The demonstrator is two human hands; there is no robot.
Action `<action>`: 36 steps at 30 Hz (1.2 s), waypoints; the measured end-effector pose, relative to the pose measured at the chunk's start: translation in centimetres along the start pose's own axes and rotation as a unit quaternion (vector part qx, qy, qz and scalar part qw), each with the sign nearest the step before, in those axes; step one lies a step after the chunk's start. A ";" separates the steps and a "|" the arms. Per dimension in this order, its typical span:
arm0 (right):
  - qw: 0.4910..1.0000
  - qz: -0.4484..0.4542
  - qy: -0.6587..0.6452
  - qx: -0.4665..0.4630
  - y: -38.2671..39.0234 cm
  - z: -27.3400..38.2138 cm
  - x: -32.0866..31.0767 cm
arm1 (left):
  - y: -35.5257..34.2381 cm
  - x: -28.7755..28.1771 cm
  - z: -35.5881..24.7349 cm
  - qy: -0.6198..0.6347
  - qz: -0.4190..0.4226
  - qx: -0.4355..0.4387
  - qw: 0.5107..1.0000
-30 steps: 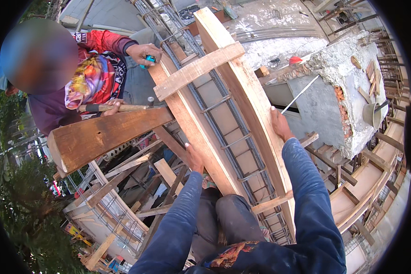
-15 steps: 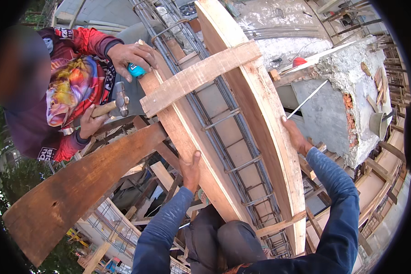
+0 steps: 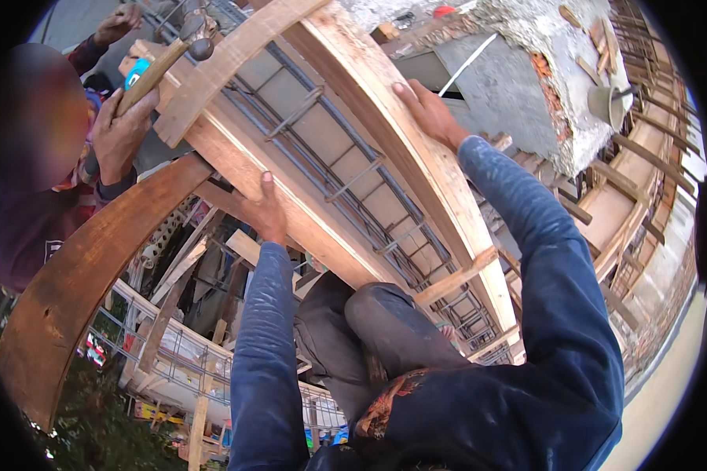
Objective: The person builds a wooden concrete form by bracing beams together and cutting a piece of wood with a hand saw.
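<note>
The left hand [image 3: 265, 210] is pressing flat, fingers released, against the outer face of the left side board [image 3: 291, 206] of a wooden beam form. The right hand [image 3: 428, 110] is lying open on top of the right side board [image 3: 416, 161], palm down. Between the boards, a steel rebar cage [image 3: 346, 177] is running along the trough. Farther off, a co-worker's hand [image 3: 122, 129] is gripping a hammer [image 3: 165, 59] beside a cross batten [image 3: 228, 63], above a dark plank [image 3: 78, 275]
</note>
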State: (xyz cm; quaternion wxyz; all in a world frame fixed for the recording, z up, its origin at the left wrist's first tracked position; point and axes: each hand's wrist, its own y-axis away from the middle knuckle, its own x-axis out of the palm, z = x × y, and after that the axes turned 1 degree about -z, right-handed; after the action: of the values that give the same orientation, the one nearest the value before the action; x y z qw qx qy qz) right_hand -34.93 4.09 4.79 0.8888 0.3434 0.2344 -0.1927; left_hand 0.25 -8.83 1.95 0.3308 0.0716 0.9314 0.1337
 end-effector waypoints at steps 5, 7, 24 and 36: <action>0.989 -0.081 0.104 0.072 1.3 2.1 -0.7 | -0.6 0.5 -0.8 -0.073 0.010 0.001 0.997; 0.981 -0.108 0.132 0.088 2.8 3.4 -1.1 | -0.1 0.3 -2.2 -0.137 0.037 -0.065 0.988; 0.979 -0.105 0.169 0.045 3.5 2.5 -1.3 | 1.3 1.8 -3.5 -0.122 -0.033 0.007 0.992; 0.971 -0.117 0.211 0.009 2.3 3.0 0.5 | 1.0 0.6 -3.1 -0.027 -0.045 0.010 0.999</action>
State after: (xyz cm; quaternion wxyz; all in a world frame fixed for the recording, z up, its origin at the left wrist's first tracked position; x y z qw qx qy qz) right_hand -32.56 3.48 7.64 0.7876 0.3547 0.4531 -0.2205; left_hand -2.12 -8.37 4.19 0.3604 0.0370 0.9259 0.1072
